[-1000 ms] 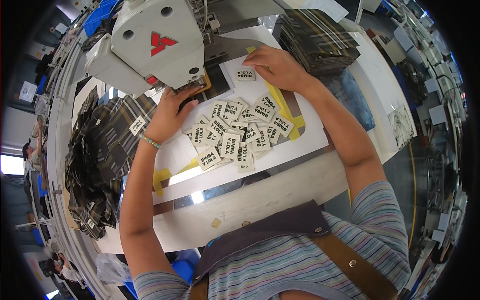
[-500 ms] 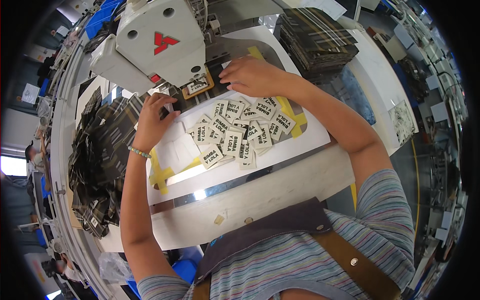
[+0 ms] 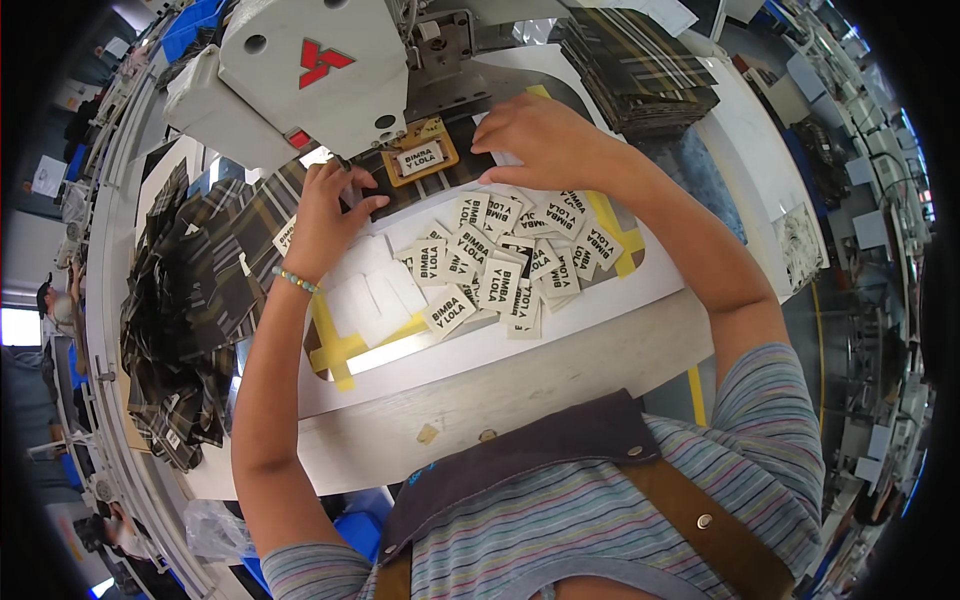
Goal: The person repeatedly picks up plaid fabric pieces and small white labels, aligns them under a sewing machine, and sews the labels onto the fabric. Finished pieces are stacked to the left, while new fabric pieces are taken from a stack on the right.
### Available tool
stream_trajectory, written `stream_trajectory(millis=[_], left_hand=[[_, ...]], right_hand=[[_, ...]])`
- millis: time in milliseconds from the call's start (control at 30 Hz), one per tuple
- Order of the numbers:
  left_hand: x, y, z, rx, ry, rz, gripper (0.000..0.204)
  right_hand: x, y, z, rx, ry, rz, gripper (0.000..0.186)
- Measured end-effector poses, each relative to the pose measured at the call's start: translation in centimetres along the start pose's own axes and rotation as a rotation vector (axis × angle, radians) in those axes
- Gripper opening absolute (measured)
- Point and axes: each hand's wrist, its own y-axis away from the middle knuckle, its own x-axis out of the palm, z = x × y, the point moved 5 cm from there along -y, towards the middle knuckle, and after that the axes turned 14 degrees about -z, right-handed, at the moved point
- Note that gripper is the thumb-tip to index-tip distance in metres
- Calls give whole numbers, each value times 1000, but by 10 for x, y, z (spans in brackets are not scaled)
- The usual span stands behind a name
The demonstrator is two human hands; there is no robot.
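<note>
A dark plaid cloth lies under the head of a white sewing machine. On it, a tan clamp frame surrounds a white printed label. My left hand rests at the cloth's left part, thumb and fingers apart, some fingertips hard to make out. At the frame's right, my right hand lies over the cloth with fingers spread and slightly curved; a pale edge shows beneath it. Nearer me, many loose white labels are heaped on a white sheet.
Rumpled plaid pieces are piled at the left. A neat stack of plaid cloth stands at the back right. Yellow tape borders the work area. Small blank white pieces lie beside the labels.
The view has shifted slightly. The clamp frame and its label show more fully, farther right of the machine head. Both hands keep to the cloth on either side.
</note>
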Motion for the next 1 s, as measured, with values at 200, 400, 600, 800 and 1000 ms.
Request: stream_trajectory(millis=[200, 400, 600, 800, 1000], left_hand=[[6, -3, 6, 46, -31, -63, 21], [10, -2, 14, -135, 206, -92, 20], [-23, 13, -27, 334, -49, -52, 20], [-97, 34, 13, 390, -357, -183, 20], [-132, 68, 73, 254, -503, -156, 18]], right_hand=[[15, 2, 7, -122, 108, -86, 33], [31, -1, 11, -202, 210, -206, 17], [17, 6, 42, -322, 125, -280, 9], [6, 8, 48, -286, 110, -361, 13], [3, 15, 34, -165, 34, -262, 17]])
